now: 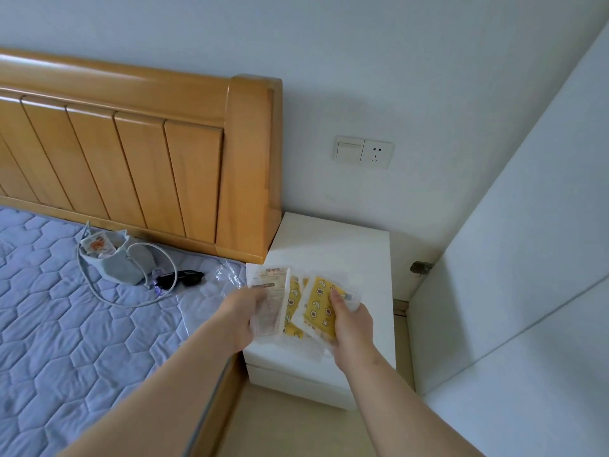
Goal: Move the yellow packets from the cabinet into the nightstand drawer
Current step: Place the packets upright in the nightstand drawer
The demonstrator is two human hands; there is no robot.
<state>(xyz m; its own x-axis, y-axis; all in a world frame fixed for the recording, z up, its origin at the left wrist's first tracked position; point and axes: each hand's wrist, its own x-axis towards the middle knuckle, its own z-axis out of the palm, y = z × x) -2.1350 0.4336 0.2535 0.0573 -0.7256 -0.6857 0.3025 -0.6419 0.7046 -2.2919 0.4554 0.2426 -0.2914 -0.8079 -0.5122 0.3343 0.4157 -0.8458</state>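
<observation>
I hold the fanned yellow packets [318, 303] between both hands: left hand [245, 311] fingers curled round the fan's left side, right hand [351, 324] pinching its right. Their long edges point away from me. The nightstand drawer [296, 380] looks closed, directly beneath my fingers.

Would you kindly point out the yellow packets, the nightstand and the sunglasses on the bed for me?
yellow packets [318, 305]: head view, on the patterned front of the rightmost packet.
nightstand [333, 239]: head view, on its bare white top.
sunglasses [184, 278]: head view, on the dark frame.
</observation>
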